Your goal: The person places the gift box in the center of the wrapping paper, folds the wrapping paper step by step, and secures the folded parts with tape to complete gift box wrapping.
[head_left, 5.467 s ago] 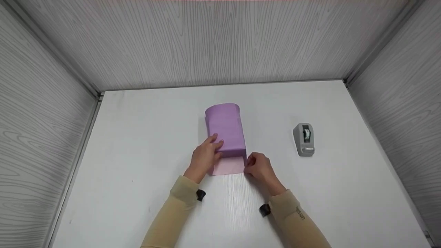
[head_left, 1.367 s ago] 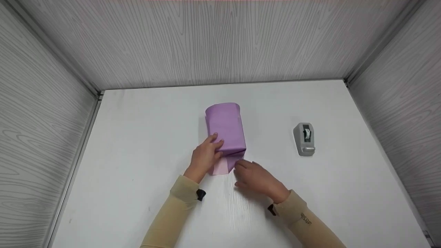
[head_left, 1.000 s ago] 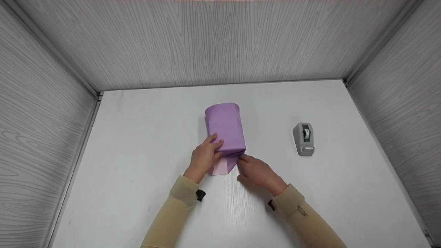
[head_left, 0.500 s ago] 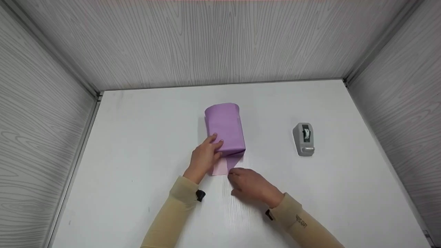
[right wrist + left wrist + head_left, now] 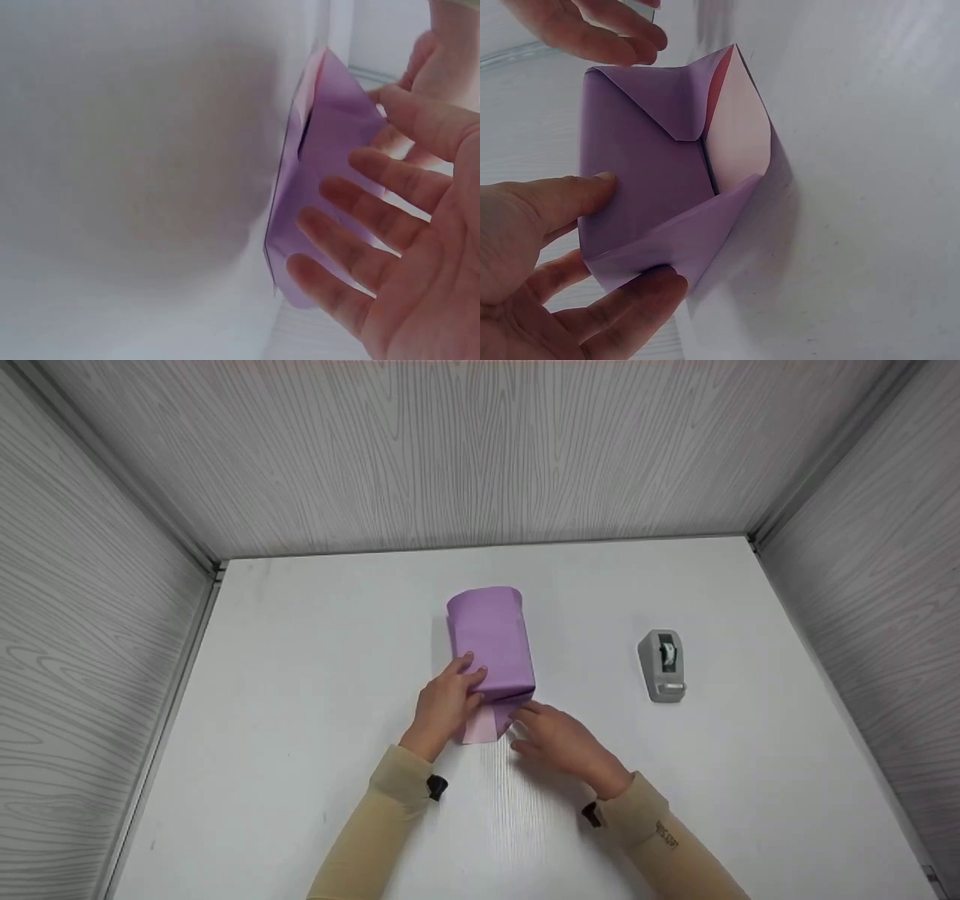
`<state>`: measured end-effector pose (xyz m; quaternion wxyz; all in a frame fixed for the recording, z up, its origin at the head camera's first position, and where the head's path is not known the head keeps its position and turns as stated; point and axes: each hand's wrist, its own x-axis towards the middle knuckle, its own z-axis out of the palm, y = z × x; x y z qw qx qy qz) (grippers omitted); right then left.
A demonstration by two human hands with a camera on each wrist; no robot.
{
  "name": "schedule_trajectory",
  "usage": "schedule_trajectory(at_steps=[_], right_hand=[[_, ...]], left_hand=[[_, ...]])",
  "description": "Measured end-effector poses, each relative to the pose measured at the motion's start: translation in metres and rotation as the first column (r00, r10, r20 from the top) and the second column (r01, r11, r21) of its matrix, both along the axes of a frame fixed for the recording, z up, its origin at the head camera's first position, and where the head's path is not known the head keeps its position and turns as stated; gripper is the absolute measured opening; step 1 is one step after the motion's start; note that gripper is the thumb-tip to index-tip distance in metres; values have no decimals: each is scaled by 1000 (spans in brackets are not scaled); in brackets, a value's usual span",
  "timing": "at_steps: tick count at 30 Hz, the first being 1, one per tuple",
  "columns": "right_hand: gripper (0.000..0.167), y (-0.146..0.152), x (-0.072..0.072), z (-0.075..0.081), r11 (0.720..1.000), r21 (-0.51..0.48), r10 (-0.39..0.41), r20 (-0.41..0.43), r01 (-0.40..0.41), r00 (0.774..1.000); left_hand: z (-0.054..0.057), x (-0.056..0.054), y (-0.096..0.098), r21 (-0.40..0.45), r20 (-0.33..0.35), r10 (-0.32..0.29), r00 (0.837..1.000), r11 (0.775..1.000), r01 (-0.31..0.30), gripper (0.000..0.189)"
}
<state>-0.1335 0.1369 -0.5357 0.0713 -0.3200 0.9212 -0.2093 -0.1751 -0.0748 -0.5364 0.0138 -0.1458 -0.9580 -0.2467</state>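
Note:
A box-like package (image 5: 491, 637) wrapped in purple paper lies on the white table in the head view. My left hand (image 5: 442, 705) grips its near left corner, and the left wrist view shows the thumb (image 5: 581, 195) on one face and fingers curled around the side. At the near end, a paper flap (image 5: 739, 124) sticks out with its pale pink inner side showing; its right side is folded inward. My right hand (image 5: 562, 742) is at that folded edge. Its fingers (image 5: 360, 202) are extended beside the purple paper in the right wrist view, pinching nothing.
A grey tape dispenser (image 5: 661, 667) with a roll stands on the table (image 5: 315, 660) to the right of the package. Grey wood-grain panels (image 5: 480, 457) enclose the table at the back and both sides.
The flap's right side, spread out at first, is now folded inward. In the last half second my right hand moved up from the flap's tip along the fold. My left hand stayed put.

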Motion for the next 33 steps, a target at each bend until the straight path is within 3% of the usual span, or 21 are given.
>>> schedule_trajectory(at_steps=[4, 7, 17, 23, 29, 33], right_hand=[[43, 1, -8, 0, 998, -13, -64, -19, 64, 998], [42, 0, -12, -4, 998, -11, -69, -14, 69, 998], [41, -6, -11, -15, 994, 104, 27, -75, -19, 997], [38, -10, -1, -15, 982, 157, 123, -102, -106, 987], [37, -17, 16, -11, 969, 123, 212, 29, -214, 977], [36, -16, 15, -8, 982, 50, 176, 102, -181, 979]], left_hand=[[-1, 1, 1, 3, -1, 4, 1000, 1000, -4, 46], [-1, 1, 1, 4, -8, 1, 1000, 1000, -1, 45], [-2, 1, 0, 4, -16, 4, 1000, 1000, -4, 45], [-1, 1, 0, 9, -3, 5, 1000, 1000, -5, 45], [-2, 1, 0, 14, -3, 6, 1000, 1000, -6, 45], [-1, 1, 0, 9, -3, 4, 1000, 1000, -4, 45]])
